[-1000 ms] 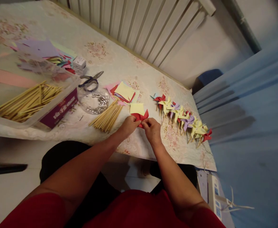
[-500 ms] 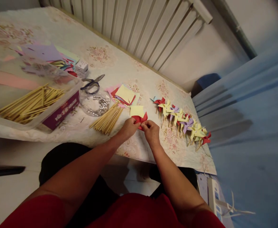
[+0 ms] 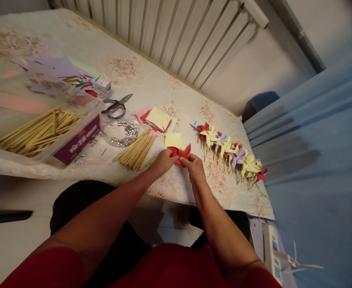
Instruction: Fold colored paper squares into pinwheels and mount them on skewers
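A red paper pinwheel (image 3: 180,152) with folded blades is held between my two hands above the table's front part. My left hand (image 3: 164,161) pinches its left side, fingers closed. My right hand (image 3: 194,164) grips its lower right side between thumb and fingers. Just behind it lies a yellow paper square (image 3: 173,141). To the left, a bundle of thin wooden sticks (image 3: 136,151) rests on the cloth. Beyond that is a stack of coloured paper squares (image 3: 157,119). Whether a pin or stick is on the red pinwheel is hidden by my fingers.
Finished-looking pinwheels (image 3: 228,149) on sticks lie in a row at the right. At the left stand a clear plastic box (image 3: 96,110) with sticks, a round dish (image 3: 106,136) of small metal pieces, scissors (image 3: 115,107) and small white boxes (image 3: 103,84). A blue curtain (image 3: 314,140) hangs at the right.
My right hand has shifted slightly right and changed its grip on the red pinwheel, whose right blade now shows more widely. My left hand has stayed nearly in place.
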Demonstrator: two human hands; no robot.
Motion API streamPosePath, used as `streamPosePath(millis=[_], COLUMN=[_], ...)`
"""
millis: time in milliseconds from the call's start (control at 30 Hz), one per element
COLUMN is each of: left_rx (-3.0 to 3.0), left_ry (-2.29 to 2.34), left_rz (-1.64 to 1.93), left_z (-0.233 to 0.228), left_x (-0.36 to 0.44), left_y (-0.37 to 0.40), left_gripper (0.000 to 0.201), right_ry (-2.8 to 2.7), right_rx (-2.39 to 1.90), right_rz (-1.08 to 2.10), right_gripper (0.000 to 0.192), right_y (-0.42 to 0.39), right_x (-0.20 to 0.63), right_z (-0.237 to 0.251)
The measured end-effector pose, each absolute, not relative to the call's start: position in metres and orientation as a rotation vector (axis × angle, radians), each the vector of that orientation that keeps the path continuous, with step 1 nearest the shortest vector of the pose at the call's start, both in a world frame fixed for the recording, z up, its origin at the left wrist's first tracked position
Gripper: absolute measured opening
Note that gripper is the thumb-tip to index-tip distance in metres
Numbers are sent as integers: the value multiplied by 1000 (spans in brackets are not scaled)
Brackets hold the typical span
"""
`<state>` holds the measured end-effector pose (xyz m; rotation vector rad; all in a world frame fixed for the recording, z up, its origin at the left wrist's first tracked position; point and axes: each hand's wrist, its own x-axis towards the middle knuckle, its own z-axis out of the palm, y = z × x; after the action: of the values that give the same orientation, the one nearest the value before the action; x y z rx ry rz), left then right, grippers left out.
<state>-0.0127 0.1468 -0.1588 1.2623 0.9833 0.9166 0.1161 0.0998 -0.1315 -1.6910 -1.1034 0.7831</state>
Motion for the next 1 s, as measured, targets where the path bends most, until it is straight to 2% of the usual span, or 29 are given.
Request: streamPosePath(millis=[167,433,700,1000], left_rx=[1208,1044,1074,1038], left_ry=[893,848,877,719], left_rz=[956,974,938,835], left_z=[-163,-158,-152,-154], left_x=[-10,-11,-14,-15], left_y=[148,147,144,144], left_gripper=[5,9,5,7], right_ry=[-989,-979,-916,-933], right_rx=[-1583,-1603,-1561,-1568], right_rz=[898,893,959,981], right_gripper=[23,19,22,21], right_y=[97,97,96,97], right_x=[108,108,108,115], right_z=[-130,-127,-126,-134])
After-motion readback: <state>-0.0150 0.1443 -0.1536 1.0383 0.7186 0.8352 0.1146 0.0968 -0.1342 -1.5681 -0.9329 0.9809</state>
